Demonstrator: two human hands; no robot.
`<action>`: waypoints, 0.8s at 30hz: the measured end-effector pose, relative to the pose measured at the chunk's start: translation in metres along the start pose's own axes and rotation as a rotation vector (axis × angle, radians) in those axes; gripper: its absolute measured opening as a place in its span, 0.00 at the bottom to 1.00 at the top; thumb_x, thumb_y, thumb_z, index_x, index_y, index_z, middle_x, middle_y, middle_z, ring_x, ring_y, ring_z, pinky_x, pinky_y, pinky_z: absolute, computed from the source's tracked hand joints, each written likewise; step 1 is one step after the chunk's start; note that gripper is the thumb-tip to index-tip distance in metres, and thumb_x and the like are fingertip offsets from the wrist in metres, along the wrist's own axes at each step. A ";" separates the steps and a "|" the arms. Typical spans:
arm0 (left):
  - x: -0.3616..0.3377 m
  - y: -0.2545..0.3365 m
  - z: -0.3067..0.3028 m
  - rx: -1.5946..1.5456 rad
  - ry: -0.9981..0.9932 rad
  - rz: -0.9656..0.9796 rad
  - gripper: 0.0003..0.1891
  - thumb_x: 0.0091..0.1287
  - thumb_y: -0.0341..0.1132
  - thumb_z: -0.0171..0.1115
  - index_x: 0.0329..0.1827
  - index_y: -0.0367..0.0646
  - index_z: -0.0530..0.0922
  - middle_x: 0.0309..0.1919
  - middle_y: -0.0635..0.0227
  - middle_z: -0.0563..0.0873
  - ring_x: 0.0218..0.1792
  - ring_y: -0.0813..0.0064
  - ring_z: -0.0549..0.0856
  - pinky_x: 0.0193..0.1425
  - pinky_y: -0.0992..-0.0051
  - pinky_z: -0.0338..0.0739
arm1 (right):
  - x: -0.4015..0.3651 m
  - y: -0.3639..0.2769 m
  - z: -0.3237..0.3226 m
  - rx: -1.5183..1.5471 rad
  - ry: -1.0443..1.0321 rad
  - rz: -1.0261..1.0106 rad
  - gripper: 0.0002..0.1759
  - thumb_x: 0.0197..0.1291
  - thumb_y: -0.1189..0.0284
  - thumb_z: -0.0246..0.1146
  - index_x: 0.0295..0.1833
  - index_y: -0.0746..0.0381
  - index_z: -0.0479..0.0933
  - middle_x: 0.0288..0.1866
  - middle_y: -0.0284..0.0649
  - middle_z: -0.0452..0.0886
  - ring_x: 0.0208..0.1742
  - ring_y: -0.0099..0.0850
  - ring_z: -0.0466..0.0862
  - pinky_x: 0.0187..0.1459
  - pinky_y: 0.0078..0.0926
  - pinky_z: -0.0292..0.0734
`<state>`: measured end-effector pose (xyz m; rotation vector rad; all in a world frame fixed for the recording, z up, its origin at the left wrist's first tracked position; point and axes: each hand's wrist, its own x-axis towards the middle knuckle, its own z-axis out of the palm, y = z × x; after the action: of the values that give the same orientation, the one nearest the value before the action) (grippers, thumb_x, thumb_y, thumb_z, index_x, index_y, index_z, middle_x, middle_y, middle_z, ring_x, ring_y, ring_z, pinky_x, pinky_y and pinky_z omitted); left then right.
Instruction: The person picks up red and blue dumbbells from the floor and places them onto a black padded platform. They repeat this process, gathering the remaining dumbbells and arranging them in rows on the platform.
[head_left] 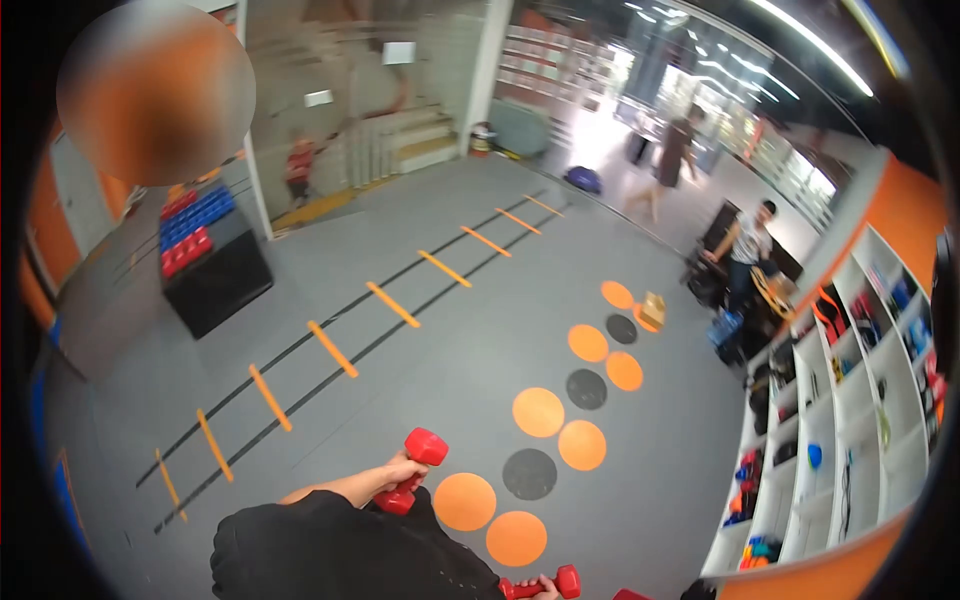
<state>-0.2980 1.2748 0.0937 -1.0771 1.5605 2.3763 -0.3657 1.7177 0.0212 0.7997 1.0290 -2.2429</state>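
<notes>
A red dumbbell (426,447) is gripped in my left hand (403,473), whose fingers wrap round its handle in front of my black shirt. Lower down, at the bottom edge of the view, my right hand (545,588) is closed round a second red dumbbell (568,581). Both dumbbells are held above the grey floor (400,390). Orange and dark round spots (465,502) lie on the floor beside my hands.
An orange-runged ladder marking (331,349) crosses the floor. A black box (218,290) bearing red and blue dumbbells stands left. White shelves (812,440) line the right side. A seated person (748,245), a walking person (677,150) and a cardboard box (653,307) are farther off.
</notes>
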 end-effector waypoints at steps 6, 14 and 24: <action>-0.107 -0.043 -0.166 -0.453 0.277 0.091 0.03 0.56 0.24 0.56 0.30 0.41 0.72 0.18 0.65 0.75 0.19 0.72 0.76 0.24 0.69 0.75 | 0.019 0.084 0.110 -0.175 -0.278 0.197 0.04 0.50 0.71 0.60 0.28 0.57 0.71 0.18 0.37 0.71 0.23 0.39 0.75 0.34 0.47 0.75; -0.203 -0.077 -0.360 -0.706 0.448 0.233 0.04 0.55 0.23 0.55 0.32 0.40 0.72 0.19 0.63 0.75 0.20 0.69 0.78 0.26 0.67 0.76 | -0.017 0.255 0.341 -0.508 -0.403 0.298 0.06 0.50 0.73 0.60 0.28 0.58 0.68 0.20 0.40 0.70 0.24 0.41 0.73 0.38 0.48 0.74; -0.297 -0.103 -0.531 -0.906 0.803 0.370 0.04 0.51 0.24 0.54 0.29 0.41 0.70 0.18 0.62 0.73 0.19 0.65 0.76 0.26 0.63 0.76 | -0.025 0.466 0.531 -0.677 -0.698 0.556 0.09 0.51 0.78 0.63 0.35 0.60 0.69 0.22 0.43 0.72 0.25 0.42 0.77 0.34 0.47 0.77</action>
<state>0.2344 0.9636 0.0758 -2.2971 0.7337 3.2470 -0.1860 1.0381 0.0998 -0.0234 0.9531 -1.3738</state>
